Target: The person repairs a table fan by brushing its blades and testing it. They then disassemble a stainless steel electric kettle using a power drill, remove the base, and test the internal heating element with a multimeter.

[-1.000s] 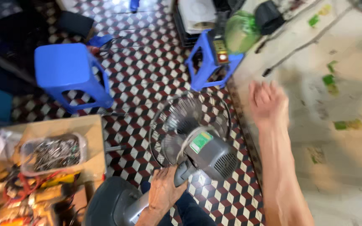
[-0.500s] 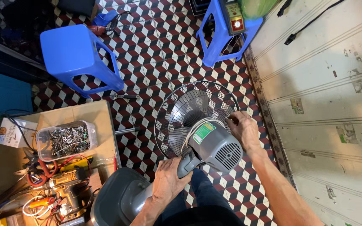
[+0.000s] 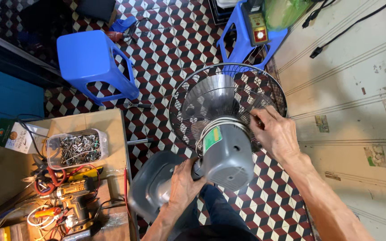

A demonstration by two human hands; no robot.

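A grey electric fan lies tilted over my lap, its motor housing [image 3: 227, 156] toward me and its round wire guard [image 3: 227, 105] pointing away at the floor. My left hand [image 3: 184, 183] grips the fan's neck just above the grey round base [image 3: 150, 185]. My right hand [image 3: 275, 134] rests on the rear of the wire guard at the right of the housing, fingers curled onto the wires. A white cord loops around the front of the housing.
A low wooden table [image 3: 108, 127] at left carries a clear tub of screws [image 3: 74, 149], a cordless drill [image 3: 74, 196], pliers and wires. Two blue plastic stools [image 3: 92, 62] [image 3: 246, 40] stand on the chequered tile floor. A pale metal shutter [image 3: 349, 102] runs along the right.
My right hand came down from the shutter side onto the fan's guard. The view has shifted and the fan now sits closer and larger. My left hand stayed on the neck.
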